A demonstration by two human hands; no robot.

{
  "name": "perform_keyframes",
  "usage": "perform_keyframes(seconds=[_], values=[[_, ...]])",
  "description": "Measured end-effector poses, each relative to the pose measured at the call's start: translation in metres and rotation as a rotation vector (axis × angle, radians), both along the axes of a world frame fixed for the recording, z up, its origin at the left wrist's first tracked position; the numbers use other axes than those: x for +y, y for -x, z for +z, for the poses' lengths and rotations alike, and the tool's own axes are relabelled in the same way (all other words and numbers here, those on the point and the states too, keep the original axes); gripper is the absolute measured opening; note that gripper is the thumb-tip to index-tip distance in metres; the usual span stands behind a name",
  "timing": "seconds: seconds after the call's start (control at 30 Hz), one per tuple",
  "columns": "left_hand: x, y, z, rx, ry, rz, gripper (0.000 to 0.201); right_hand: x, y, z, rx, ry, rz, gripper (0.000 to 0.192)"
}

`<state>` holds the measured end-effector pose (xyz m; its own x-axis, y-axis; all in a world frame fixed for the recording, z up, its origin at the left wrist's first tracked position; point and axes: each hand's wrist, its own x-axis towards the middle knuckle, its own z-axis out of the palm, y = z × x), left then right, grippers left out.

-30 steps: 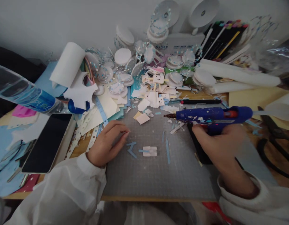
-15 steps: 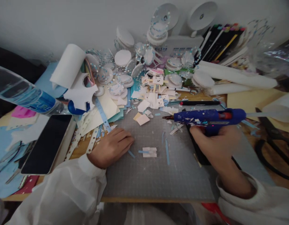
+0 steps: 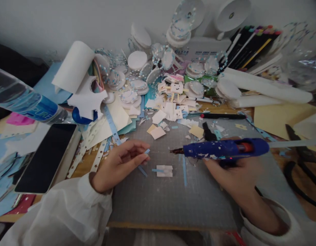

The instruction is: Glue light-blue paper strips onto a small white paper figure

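The left hand (image 3: pixel 119 162) is raised a little off the grey cutting mat (image 3: pixel 173 201), thumb and forefinger pinched on one end of a thin blue paper strip (image 3: pixel 143 169). The strip slants down and to the right from the fingertips, its low end near the mat. The right hand (image 3: pixel 231 174) is clenched round the grip of the blue glue gun (image 3: pixel 224 149), which lies almost level, its long axis running left to right across the mat and its dark nozzle pointing left toward the left hand's fingertips.

The relation that counts is between nozzle and strip: the nozzle tip sits just to the right of the pinched end and about level with it, near but not touching. Between them and slightly lower lies a small white paper piece (image 3: pixel 164 170) flat on the mat, with a short blue bar at its left edge. It is below the nozzle and just right of the strip's low end, so both hands frame it, the left being nearer.

Only the head view is given. On the bench behind lie paper scraps, white foam discs (image 3: pixel 137 60), a dark phone (image 3: pixel 45 158) at left and black scissors (image 3: pixel 301 160) at right.
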<state>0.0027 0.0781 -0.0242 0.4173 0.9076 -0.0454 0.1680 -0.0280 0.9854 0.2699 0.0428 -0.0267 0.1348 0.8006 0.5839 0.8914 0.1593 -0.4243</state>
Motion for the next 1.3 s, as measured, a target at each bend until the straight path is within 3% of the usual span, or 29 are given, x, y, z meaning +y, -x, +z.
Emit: perform_keyframes(seconds=[0.17,0.43,0.63,0.93,1.3], values=[[-0.003,-0.005,0.004,-0.144,0.348,0.013,0.015,-0.002,0.003,-0.004,0.028,0.011,0.073,0.014],[-0.007,-0.007,0.001,-0.252,0.568,-0.06,0.005,-0.008,0.007,-0.002,0.044,0.115,0.193,0.016],[-0.007,-0.007,0.001,-0.261,0.638,-0.065,0.006,-0.009,0.01,-0.001,0.02,0.102,0.249,0.017],[-0.008,-0.007,0.001,-0.358,0.711,-0.089,0.01,-0.012,0.011,-0.007,-0.022,0.129,0.206,0.015],[-0.008,-0.006,-0.001,-0.408,0.686,-0.103,0.013,-0.01,0.011,-0.003,-0.059,0.092,0.204,0.016]])
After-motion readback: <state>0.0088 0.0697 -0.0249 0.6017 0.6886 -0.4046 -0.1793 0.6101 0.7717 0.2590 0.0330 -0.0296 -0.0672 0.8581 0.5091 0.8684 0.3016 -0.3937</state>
